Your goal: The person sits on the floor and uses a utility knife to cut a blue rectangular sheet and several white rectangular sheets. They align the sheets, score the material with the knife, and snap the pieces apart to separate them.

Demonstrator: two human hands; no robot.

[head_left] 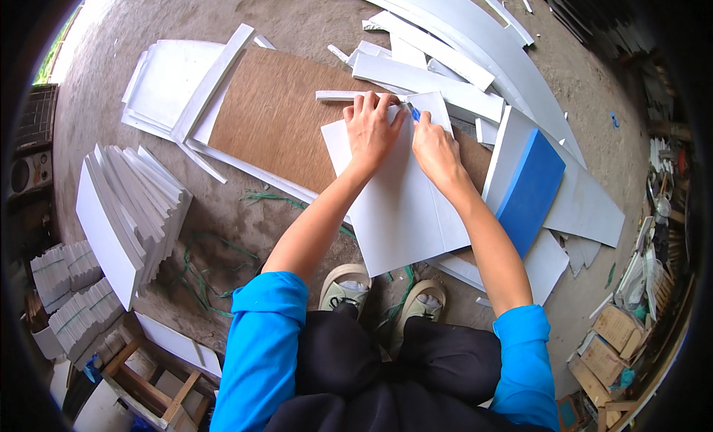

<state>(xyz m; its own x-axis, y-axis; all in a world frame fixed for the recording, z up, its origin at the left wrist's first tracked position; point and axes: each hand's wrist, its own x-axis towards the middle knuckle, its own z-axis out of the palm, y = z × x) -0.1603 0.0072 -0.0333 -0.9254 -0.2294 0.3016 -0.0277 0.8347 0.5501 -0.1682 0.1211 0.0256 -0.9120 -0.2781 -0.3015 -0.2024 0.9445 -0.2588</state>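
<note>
A white foam-like sheet (pixel 397 216) lies at a slant over a brown wooden board (pixel 278 116) on the ground. My left hand (pixel 370 132) presses down near the sheet's far edge, its fingers bent over that edge. Just to its right, my right hand (pixel 437 146) is closed round a blue utility knife (pixel 414 113), whose tip points toward my left fingers at the sheet's far end. The blade itself is too small to make out. A narrow white strip (pixel 336 95) sticks out left beyond my left fingers. Down the sheet's right part runs a faint straight line.
A flat blue block (pixel 531 190) rests right of the sheet on white offcuts. More white strips (pixel 434 86) are heaped at the far side. Stacked white sheets (pixel 111 224) stand at left. Green twine (pixel 197 280) trails near my shoes (pixel 345 289). Cardboard pieces (pixel 605 350) lie at lower right.
</note>
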